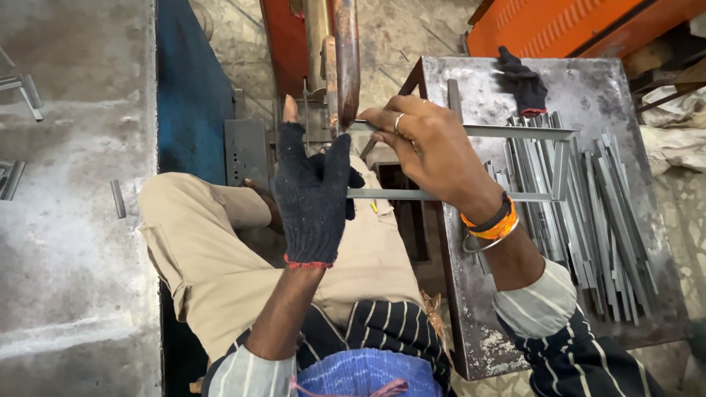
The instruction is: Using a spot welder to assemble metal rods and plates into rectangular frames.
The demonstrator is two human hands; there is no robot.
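A U-shaped frame of flat steel strip [471, 163] is held level over the lap, its open end at the machine and its closed end out over the steel table [588, 88].

The upper strip's free end is presented at the machine's hanging head [346, 59]; whether contact is made cannot be told.

Right hand [426, 147], bare: fingers are curled round the upper strip close to the head, and a firm grip is judged. A ring and orange and metal bangles are worn.

Left hand [312, 191], in a dark knit glove: the lower strip's end is covered by it, with one bare fingertip standing up out of the glove. The remaining fingers look folded, but an actual grip on the strip cannot be confirmed.

Progress, as judged: three sides are already joined or bent into the U, while the fourth side is open, so the frame is taken as partly made.

A loose pile of cut strips [596, 220] lies on the table, under and beside the frame's closed end; plenty of stock appears unused.

A spare dark glove [523, 84] lies at the table's far edge.
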